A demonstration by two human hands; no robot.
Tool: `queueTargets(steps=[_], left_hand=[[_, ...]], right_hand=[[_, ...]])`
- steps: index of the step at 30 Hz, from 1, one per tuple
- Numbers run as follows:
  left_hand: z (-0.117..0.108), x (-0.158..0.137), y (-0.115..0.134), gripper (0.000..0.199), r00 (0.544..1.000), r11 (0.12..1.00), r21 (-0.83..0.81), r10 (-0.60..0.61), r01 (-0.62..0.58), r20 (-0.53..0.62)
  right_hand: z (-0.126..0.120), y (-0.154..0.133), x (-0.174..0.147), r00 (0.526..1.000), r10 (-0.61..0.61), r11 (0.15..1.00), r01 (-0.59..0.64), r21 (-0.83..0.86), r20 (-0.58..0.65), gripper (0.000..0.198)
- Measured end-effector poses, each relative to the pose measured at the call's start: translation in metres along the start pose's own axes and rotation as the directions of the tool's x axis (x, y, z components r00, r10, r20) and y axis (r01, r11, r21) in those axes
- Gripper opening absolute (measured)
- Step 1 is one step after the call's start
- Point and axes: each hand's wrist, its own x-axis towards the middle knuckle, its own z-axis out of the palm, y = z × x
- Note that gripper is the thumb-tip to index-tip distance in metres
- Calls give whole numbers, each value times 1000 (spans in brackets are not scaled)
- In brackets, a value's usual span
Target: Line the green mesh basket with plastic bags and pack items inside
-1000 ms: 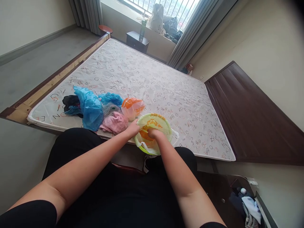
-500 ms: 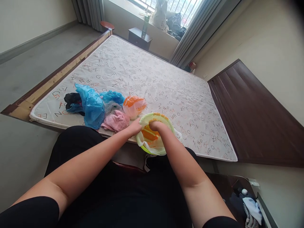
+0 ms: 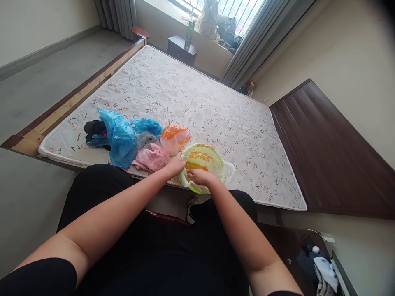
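Observation:
A green bin [image 3: 202, 190] stands at the near edge of the mattress, lined with a whitish plastic bag [image 3: 216, 158] with orange print; the bag is folded over the rim, and a loose loop sticks out on the right. My left hand [image 3: 177, 164] is closed on the bin's left rim and the bag there. Inside the bin's mouth, my right hand [image 3: 200, 176] points left with fingers partly stretched, touching the bag near the left inner wall. Its fingertips are partly hidden. Left of the bin lie a pink towel [image 3: 152, 158] and an orange-and-white plastic bag [image 3: 175, 137].
Blue plastic bags [image 3: 121, 137] and a black bundle [image 3: 94, 132] lie farther left on the letter-print mattress [image 3: 197, 94]. A dark headboard [image 3: 333, 152] rises at the right. A nightstand [image 3: 182, 49] with a green bottle stands beyond the bed. Clothes [image 3: 327, 271] lie at lower right.
My right hand has come up and slightly left inside the bin, showing more of its back. The bin has tipped a little, and the bag's loop now spreads out at the right.

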Motion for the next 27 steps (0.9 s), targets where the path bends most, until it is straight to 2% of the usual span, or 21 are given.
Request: queueTargets(steps=[3,5,8,10,14,18,23,25,27], left_hand=[[0,1,0,59,1000,997,75,-14,15,-9],[1,1,-1,60,1000,997,81,-5,7,-17],[3,1,-4,64,1000,998,66,13,-11,-25],[4,2,-5,66,999,997,71,18,-15,-45],[5,3,-2,73,994,997,72,-17,25,-105],[3,2,3,74,987,998,25,-56,60,-151],[4,1,4,76,989,999,-5,-46,45,-141],[6,0,3,75,992,999,8,-33,34,-121],[8,-2,2,72,996,999,45,0,4,-90]], right_hand=[[18,-2,-36,990,-87,987,101,128,-112,44],[28,-3,-54,974,-80,985,109,130,-212,41],[44,-4,-72,950,-44,999,45,-3,-310,32],[55,-4,-77,932,-60,995,27,-95,-357,32],[76,1,-76,877,-212,959,103,-262,-431,51],[96,8,-73,833,-303,916,121,-382,-463,56],[121,8,-85,830,-276,902,50,-429,-484,67],[118,5,-96,844,-264,910,56,-411,-468,65],[103,2,-104,869,-238,927,69,-369,-434,55]])
